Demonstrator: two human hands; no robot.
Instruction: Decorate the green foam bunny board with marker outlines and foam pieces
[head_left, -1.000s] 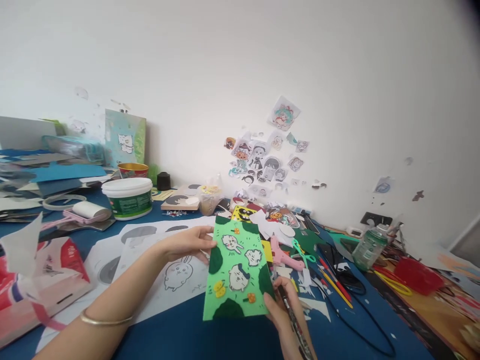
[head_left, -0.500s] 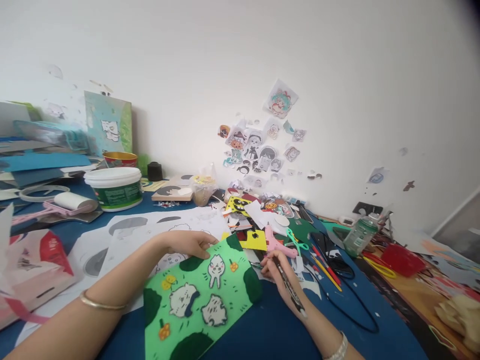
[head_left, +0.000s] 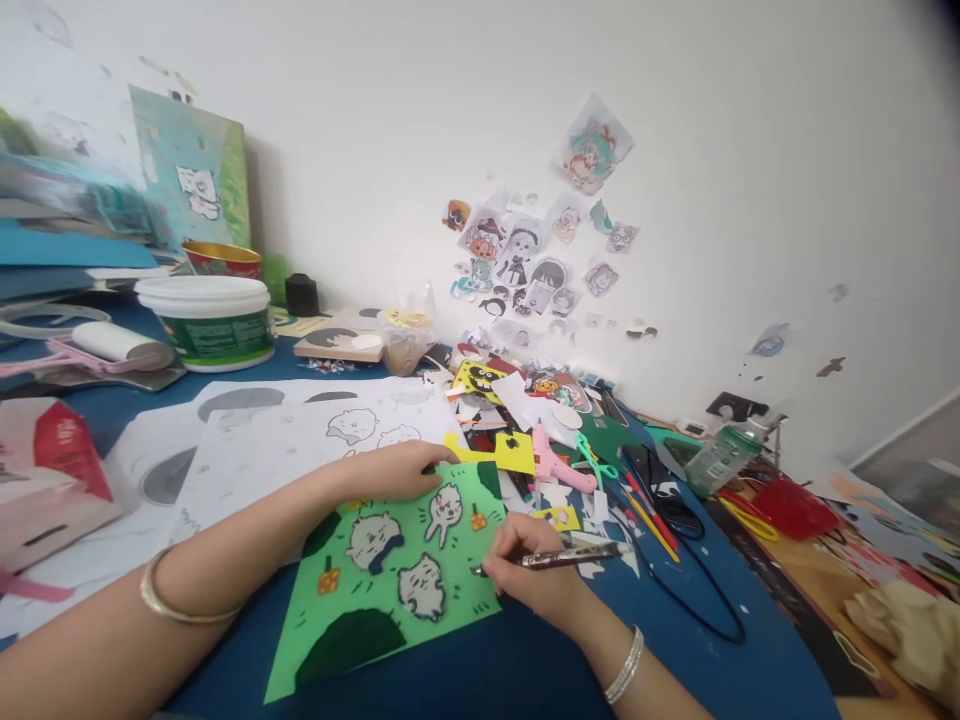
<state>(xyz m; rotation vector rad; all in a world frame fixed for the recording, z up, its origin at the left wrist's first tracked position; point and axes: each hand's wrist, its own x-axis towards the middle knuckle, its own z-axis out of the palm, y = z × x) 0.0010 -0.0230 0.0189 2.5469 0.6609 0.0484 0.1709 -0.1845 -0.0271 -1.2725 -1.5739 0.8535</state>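
A green sheet (head_left: pixel 352 610) lies in front of me on the blue table cover. It carries white cartoon animals, orange flowers, dark green patches and small dark strokes. My left hand (head_left: pixel 401 470) holds its upper edge, with the thumb on the front side and the fingertips partly hidden. Pinched in my right hand (head_left: pixel 525 575) is a dark pen (head_left: pixel 547 558). Its tip points left over the sheet's right part, close to the surface; I cannot tell whether it touches. The heel of the right hand is by the sheet's lower right edge.
Paper scraps, a yellow piece (head_left: pixel 515 453), a pink glue gun (head_left: pixel 562 468) and green scissors (head_left: pixel 598 462) lie beyond the sheet. Colored pencils (head_left: pixel 654 522) and a black cable are right, near a clear bottle (head_left: pixel 724 460). Drawings (head_left: pixel 360 424) and a white-lidded tub (head_left: pixel 214 335) stand left.
The green sheet has gone from tilted to flatter on the table. My right hand has moved left onto its right edge, and the pen has swung from pointing backward to tip-first toward the sheet.
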